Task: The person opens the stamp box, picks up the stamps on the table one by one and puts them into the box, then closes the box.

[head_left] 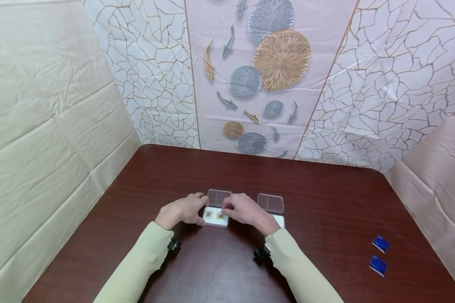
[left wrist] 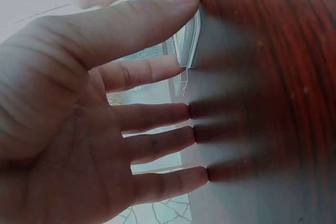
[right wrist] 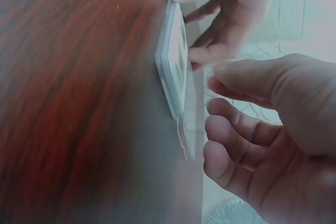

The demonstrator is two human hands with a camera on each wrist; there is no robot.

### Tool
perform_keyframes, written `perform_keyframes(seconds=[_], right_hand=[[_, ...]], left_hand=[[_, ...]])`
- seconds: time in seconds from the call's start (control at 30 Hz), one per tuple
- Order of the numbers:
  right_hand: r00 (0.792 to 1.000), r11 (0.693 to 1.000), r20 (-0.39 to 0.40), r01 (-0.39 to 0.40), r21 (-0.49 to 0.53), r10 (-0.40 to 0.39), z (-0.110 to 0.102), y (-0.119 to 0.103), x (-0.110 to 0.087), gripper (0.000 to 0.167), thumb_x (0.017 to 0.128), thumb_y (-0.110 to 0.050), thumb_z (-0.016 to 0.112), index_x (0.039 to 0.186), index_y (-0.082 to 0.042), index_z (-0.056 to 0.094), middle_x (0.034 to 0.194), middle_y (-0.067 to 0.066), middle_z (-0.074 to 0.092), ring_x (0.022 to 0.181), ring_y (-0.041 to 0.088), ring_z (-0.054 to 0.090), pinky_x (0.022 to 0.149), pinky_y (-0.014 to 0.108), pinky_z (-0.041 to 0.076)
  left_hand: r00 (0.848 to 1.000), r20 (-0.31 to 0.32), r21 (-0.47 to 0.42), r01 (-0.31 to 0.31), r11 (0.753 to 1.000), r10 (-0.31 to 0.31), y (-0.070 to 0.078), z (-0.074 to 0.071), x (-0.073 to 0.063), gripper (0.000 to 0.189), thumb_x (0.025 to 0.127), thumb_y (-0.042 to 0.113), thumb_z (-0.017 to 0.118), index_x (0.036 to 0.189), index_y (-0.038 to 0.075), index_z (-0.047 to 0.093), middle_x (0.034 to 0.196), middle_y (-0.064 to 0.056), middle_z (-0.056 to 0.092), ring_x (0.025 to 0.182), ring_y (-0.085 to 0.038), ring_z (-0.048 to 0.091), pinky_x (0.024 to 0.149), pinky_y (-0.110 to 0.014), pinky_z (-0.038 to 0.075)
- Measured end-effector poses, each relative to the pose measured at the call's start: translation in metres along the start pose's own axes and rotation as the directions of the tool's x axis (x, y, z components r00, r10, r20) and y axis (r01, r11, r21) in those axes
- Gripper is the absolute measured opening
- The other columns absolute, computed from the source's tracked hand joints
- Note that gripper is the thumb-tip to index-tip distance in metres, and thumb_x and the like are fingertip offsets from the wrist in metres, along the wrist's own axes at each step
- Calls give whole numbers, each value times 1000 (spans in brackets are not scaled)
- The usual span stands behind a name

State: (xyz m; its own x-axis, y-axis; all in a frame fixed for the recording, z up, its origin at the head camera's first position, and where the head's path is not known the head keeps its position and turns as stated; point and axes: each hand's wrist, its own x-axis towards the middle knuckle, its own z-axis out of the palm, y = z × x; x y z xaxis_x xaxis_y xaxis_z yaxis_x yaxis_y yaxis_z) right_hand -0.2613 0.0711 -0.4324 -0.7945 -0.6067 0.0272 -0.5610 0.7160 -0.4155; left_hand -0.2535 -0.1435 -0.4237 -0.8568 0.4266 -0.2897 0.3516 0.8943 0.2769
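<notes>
A shallow clear case with a white insert (head_left: 214,222) lies on the table, its transparent lid (head_left: 218,197) folded back. Two small gold-coloured pieces, a left one (head_left: 209,215) and a right one (head_left: 220,216), lie on the insert; their kind is too small to tell. My left hand (head_left: 184,209) touches the case's left end with thumb and index finger, and its other straight fingertips rest on the table. Over the right end hovers my right hand (head_left: 246,209), fingers curled and thumb close to the index finger. Nothing shows between those fingertips (right wrist: 220,69), which stand apart from the insert.
A second clear case (head_left: 279,221) with its lid (head_left: 270,203) folded back lies to the right, partly behind my right wrist. Two small blue packets, a farther one (head_left: 381,243) and a nearer one (head_left: 378,266), lie at the table's right side. Fabric-covered walls surround the dark wooden table (head_left: 220,269).
</notes>
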Motion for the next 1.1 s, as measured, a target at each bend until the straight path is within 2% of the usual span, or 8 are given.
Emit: perform_keyframes(seconds=[0.23,0.4,0.67,0.77,0.87,1.0,1.1], right_hand=[[1000,1000,2,-28,8,28,-11,10,-15,9,92,-25,68,84,-21,70,74,-9,60,61,8,49,59,25,43],[999,999,22,-33,27,32,-20,14,-26,10,93,-24,67,85,-18,69,71,-9,59,56,6,50,60,25,44],[999,999,-9,-43,-31,43,-35,22,-46,9,92,-24,69,84,-20,67,76,-9,63,65,6,51,64,25,45],[998,998,-14,-58,-26,58,-40,28,-53,8,91,-24,70,85,-21,67,80,-8,62,64,7,50,61,24,44],[997,997,-16,-77,-7,77,-44,35,-62,8,91,-23,70,85,-21,66,80,-8,59,61,7,49,58,23,43],[996,996,-25,-91,8,91,-51,43,-75,8,91,-21,71,85,-20,65,76,-8,57,58,6,47,56,23,41],[994,995,-26,-103,-2,102,-55,48,-83,8,91,-20,70,85,-20,65,76,-9,58,60,7,47,56,23,41]], left_hand=[[1000,12,-15,4,1000,-4,-5,-2,0,53,80,31,82,123,17,55,137,-8,50,110,-21,50,92,-39,45],[999,21,-23,39,999,-38,-10,-6,-7,54,80,32,81,124,16,55,133,-7,52,108,-20,50,90,-39,46],[999,3,-39,36,999,-36,-9,-11,-9,49,85,35,77,124,16,55,123,-5,57,103,-18,52,91,-39,46],[1000,-22,-50,15,999,-16,-4,-13,-9,44,86,35,75,121,16,55,117,-5,59,98,-17,53,88,-39,47],[998,-49,-68,-33,997,30,4,-16,-8,42,88,34,73,120,13,56,112,-7,61,93,-18,53,86,-38,47],[991,-81,-86,-110,990,103,15,-17,-4,39,91,32,69,120,10,57,112,-8,62,96,-19,55,88,-38,47],[986,-106,-77,-135,988,126,22,-16,-1,38,92,34,68,120,10,58,113,-6,63,99,-18,57,89,-38,47]])
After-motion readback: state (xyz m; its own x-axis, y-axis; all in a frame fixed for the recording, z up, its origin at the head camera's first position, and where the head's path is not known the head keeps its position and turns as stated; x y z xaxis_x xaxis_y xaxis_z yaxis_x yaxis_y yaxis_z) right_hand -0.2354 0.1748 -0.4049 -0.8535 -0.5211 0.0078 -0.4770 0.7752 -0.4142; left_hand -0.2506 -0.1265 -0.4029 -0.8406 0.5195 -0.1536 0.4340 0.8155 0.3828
